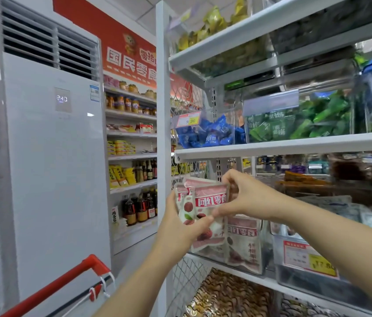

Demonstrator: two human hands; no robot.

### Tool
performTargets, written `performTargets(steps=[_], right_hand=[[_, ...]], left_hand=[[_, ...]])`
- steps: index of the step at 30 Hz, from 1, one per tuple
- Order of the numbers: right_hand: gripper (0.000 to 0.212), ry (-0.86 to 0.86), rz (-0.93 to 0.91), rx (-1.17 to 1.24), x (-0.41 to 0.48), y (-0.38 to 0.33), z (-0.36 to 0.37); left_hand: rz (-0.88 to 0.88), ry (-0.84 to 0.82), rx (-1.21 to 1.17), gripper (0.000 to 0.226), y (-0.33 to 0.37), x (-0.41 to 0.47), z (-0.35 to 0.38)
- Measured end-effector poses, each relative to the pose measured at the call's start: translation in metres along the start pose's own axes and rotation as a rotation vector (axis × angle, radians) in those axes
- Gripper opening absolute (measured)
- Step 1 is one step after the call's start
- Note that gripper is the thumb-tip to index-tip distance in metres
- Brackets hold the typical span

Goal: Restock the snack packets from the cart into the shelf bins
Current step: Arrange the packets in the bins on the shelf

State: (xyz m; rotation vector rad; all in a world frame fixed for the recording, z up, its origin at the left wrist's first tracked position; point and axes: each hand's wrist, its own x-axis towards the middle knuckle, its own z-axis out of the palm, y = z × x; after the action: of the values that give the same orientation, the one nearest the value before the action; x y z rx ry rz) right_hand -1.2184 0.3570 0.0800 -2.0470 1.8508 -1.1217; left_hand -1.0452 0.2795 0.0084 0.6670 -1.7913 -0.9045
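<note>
My left hand (180,223) grips a stack of pink-and-white snack packets (205,200) printed with red fruit, holding them upright at the left end of the white shelf (269,282). My right hand (242,195) pinches the front packet, fingers at its top right corner and thumb at its lower edge. More packets of the same kind (244,243) stand in a clear shelf bin (265,250) just below and behind the stack. The cart's red handle (70,282) shows at bottom left.
A tall white air conditioner (50,156) stands to the left. Bins of blue packets (208,133) and green packets (299,120) sit on the shelf above. A bin with a red price label (306,257) is right of the pink packets. Bottles fill the far shelves (134,175).
</note>
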Motion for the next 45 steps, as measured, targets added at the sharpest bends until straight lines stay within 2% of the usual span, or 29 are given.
performTargets(steps=[4,8,11,14,17,20,26,31,36,41,45], right_hand=[[0.048,-0.013,0.019,0.100,0.011,0.006,0.001],[0.051,0.053,0.036,0.178,0.030,0.013,0.009],[0.048,0.141,0.060,0.221,0.041,0.016,0.012],[0.046,0.297,0.054,0.135,0.047,0.021,0.013],[0.045,0.368,0.025,0.069,0.051,0.026,0.015],[0.044,0.367,-0.001,0.012,0.059,0.028,0.021],[0.046,0.239,0.006,-0.180,0.074,0.033,0.041],[0.051,0.056,0.043,-0.371,0.085,0.037,0.042],[0.026,-0.030,0.048,-0.573,0.093,0.030,0.041],[0.030,-0.093,0.129,-0.691,0.099,0.033,0.043],[0.030,-0.138,0.097,-0.803,0.102,0.029,0.048]], left_hand=[[-0.037,-0.049,-0.136,0.071,-0.012,0.012,-0.001],[-0.087,-0.022,-0.253,0.083,-0.025,0.031,-0.004],[-0.156,0.025,-0.392,0.070,-0.038,0.047,-0.009],[-0.136,0.188,-0.370,0.044,-0.050,0.058,-0.015],[-0.137,0.319,-0.351,0.047,-0.061,0.065,-0.022],[-0.119,0.340,-0.317,0.046,-0.068,0.067,-0.025],[-0.101,0.339,-0.372,0.041,-0.074,0.061,-0.024],[-0.103,0.328,-0.425,0.039,-0.076,0.058,-0.029],[-0.113,0.309,-0.419,0.043,-0.079,0.054,-0.032],[-0.129,0.276,-0.450,0.038,-0.077,0.050,-0.030],[-0.131,0.259,-0.459,0.036,-0.076,0.046,-0.028]])
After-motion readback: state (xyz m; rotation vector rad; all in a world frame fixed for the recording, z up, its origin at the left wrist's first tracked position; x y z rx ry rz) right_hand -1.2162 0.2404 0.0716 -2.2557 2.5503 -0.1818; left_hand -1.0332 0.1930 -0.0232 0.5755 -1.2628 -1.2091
